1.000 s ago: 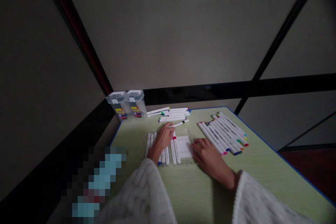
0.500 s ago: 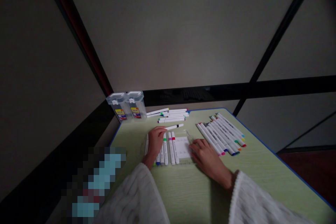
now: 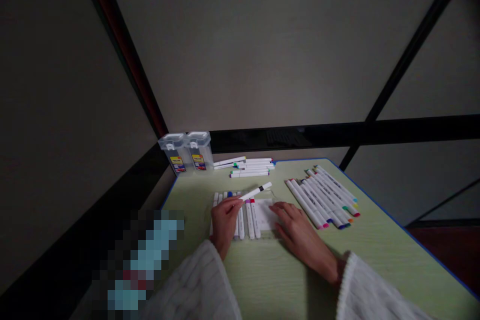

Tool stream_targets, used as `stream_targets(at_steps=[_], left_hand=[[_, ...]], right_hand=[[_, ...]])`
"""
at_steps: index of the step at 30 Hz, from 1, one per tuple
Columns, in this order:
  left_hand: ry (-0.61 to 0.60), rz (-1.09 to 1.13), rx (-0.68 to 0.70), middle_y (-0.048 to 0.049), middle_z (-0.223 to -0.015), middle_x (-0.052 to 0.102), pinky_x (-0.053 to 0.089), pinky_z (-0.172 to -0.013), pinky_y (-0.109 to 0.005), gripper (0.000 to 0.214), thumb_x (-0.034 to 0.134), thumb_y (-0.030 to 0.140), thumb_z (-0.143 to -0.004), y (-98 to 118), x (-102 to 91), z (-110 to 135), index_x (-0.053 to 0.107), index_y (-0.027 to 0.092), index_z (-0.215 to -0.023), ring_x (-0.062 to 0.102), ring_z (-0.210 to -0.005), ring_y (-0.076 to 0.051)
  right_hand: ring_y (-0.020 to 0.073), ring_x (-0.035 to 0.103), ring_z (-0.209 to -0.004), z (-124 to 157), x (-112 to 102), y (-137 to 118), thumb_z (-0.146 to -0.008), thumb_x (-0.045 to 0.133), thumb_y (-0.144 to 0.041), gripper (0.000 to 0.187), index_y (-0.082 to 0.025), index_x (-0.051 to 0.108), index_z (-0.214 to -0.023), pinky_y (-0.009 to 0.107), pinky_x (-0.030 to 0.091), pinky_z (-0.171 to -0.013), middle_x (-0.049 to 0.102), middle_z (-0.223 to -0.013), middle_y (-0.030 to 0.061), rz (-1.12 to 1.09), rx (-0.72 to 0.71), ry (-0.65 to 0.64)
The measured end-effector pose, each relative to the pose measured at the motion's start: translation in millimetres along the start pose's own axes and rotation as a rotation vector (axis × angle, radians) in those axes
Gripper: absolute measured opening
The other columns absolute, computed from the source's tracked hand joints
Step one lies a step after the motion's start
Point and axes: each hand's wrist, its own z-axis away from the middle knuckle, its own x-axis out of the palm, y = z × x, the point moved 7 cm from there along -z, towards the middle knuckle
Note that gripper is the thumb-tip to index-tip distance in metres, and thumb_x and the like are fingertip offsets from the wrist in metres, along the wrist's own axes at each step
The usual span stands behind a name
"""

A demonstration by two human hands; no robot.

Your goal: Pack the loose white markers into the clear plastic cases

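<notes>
My left hand (image 3: 226, 217) pinches one end of a white marker with a black band (image 3: 259, 190), its other end tilted up to the right. It hovers over a clear plastic case (image 3: 270, 234) lying flat, and hides part of the white markers (image 3: 240, 225) side by side in its left half. Two more markers, one with a purple band (image 3: 249, 217) and one with a red band (image 3: 255, 217), lie right of a narrow gap. White paper (image 3: 265, 216) shows in the case's right part. Fingers extended, my right hand (image 3: 300, 230) rests at the case's right edge.
Two clear lidded boxes (image 3: 199, 152) stand at the table's back left corner. A loose pile of white markers (image 3: 255, 165) lies beside them. On the right, a row of markers with coloured ends (image 3: 322, 197) lies slanted on the pale green table (image 3: 277, 280). A wall rises behind.
My left hand has come nearer to me with the marker, which now tilts more steeply above the case. My right hand stays at the case's edge. The whole view has shifted slightly.
</notes>
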Motion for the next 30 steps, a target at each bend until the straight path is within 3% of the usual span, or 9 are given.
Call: stream_targets(at_steps=[11,18,23,30], left_hand=[[-0.045,0.240,-0.192,-0.0067,-0.074,0.070,0.050,-0.065,-0.025,0.008,0.066,0.019,-0.060,3,18.5,19,0.068,0.013,-0.065,0.064,-0.069,-0.017],[-0.106,0.266,-0.327,-0.0047,-0.065,0.068,0.048,-0.058,-0.023,0.007,0.067,0.014,-0.058,6,34.0,41,0.066,0.012,-0.065,0.062,-0.063,-0.016],[-0.105,0.266,-0.342,-0.0050,-0.070,0.069,0.049,-0.063,-0.023,0.012,0.066,0.011,-0.057,5,36.1,43,0.065,0.012,-0.070,0.063,-0.067,-0.017],[-0.220,0.243,-0.327,-0.0070,-0.076,0.069,0.050,-0.068,-0.026,0.015,0.062,0.010,-0.062,1,46.7,46,0.066,0.012,-0.076,0.064,-0.072,-0.017]], right_hand=[[0.0226,0.044,-0.111,2,0,-16,-0.080,0.042,-0.011,0.045,-0.012,0.036,-0.124,0.042,0.036,-0.093,0.050,-0.121,0.0130,-0.125,-0.068,-0.025],[0.0237,0.049,-0.106,0,-6,-19,-0.079,0.040,-0.011,0.039,-0.015,0.041,-0.118,0.044,0.039,-0.090,0.054,-0.114,0.0128,-0.212,-0.046,-0.007],[0.0232,0.046,-0.110,1,-5,-18,-0.079,0.040,-0.010,0.043,-0.015,0.036,-0.122,0.044,0.037,-0.092,0.051,-0.118,0.0127,-0.241,-0.038,-0.002],[0.0214,0.044,-0.114,2,-7,-18,-0.082,0.040,-0.013,0.040,-0.016,0.034,-0.121,0.041,0.035,-0.096,0.049,-0.122,0.0119,-0.257,-0.037,0.002]])
